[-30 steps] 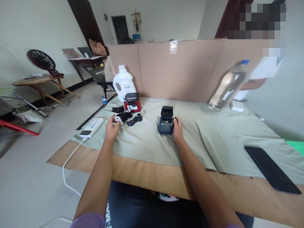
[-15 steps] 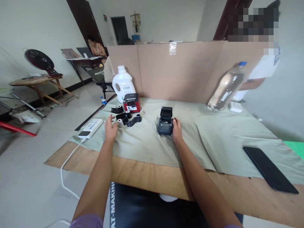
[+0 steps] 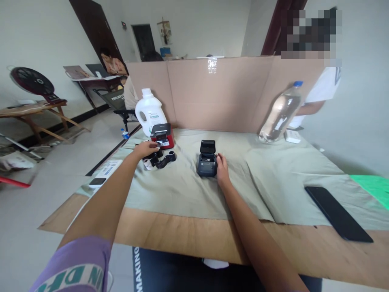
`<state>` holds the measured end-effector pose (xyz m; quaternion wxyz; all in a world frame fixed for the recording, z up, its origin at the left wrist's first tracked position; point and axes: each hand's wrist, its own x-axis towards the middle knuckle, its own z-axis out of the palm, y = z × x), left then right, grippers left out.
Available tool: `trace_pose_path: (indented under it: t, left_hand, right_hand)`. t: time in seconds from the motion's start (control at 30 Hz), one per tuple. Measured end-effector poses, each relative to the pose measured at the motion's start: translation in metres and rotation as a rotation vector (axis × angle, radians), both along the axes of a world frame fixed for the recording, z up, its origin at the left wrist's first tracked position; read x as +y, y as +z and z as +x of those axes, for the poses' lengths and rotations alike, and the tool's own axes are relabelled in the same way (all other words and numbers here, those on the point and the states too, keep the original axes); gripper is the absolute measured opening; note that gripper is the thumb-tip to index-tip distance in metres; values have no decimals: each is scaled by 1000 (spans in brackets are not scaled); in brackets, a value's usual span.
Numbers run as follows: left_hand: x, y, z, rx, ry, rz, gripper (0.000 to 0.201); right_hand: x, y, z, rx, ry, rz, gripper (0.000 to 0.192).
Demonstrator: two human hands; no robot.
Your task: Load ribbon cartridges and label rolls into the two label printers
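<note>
Now — change: left hand (image 3: 146,148) has moved from the small white paper roll (image 3: 148,164) toward the red label printer (image 3: 163,136), fingers apart.
Right hand (image 3: 221,170): stays against the dark blue open-lidded printer (image 3: 207,159) — fingers loosely curved.

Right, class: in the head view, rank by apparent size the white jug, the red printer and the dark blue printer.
White jug largest. The red printer and dark blue printer look alike; not ranked.
</note>
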<state>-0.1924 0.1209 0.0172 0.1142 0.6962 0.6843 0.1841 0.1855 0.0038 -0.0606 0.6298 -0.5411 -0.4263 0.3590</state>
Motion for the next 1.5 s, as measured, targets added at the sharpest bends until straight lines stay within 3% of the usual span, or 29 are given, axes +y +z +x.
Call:
trace_pose_path:
  t: [0.13, 0.27, 0.4, 0.5, 0.6, 0.67, 0.73, 0.9, 0.97, 1.03, 1.13, 1.27, 1.37, 1.5]
  left_hand:
    - [9, 2, 8, 145, -79, -73, 43]
    - [-8, 11, 3, 90, 49, 45, 39]
    - [-47, 18, 10, -245, 335, 465, 42]
    - [-70, 14, 50, -772, 378, 729, 45]
    - [-78, 4, 112, -1345, 271, 524, 50]
    - [-79, -5, 155, -1531, 184, 347, 55]
    - [-83, -15, 192, -1594, 73, 225, 56]
    - [-103, -45, 241, -1522, -168, 88, 54]
    - [-110, -53, 247, -1500, -189, 96, 52]
    - [-113, -57, 248, -1477, -180, 126, 51]
    - [-113, -57, 245, -1378, -127, 216, 47]
    - [-113, -57, 234, -1051, -39, 414, 37]
    - [-114, -59, 225, -809, -87, 498, 29]
    - [-115, -60, 222, -602, -231, 491, 24]
  right_hand:
    - [0, -1, -1, 16, -6, 9, 65]
    - [1, -1, -2, 50, -16, 7, 65]
    - [1, -1, -4, 56, -24, 14, 61]
    - [2, 3, -3, 63, -41, 25, 61]
    - [4, 14, 8, 47, -65, 65, 57]
    - [5, 27, 21, 9, -59, 108, 51]
    - [7, 46, 35, -58, 21, 115, 46]
    - [15, 94, 49, -372, 488, 31, 38]
    - [21, 105, 46, -503, 667, -1, 32]
    - [28, 110, 43, -650, 762, -30, 26]
    - [39, 106, 39, -826, 735, -2, 22]
    - [53, 87, 38, -954, 559, 13, 24]
    - [62, 71, 38, -975, 443, -8, 28]
    - [68, 56, 38, -927, 411, 33, 34]
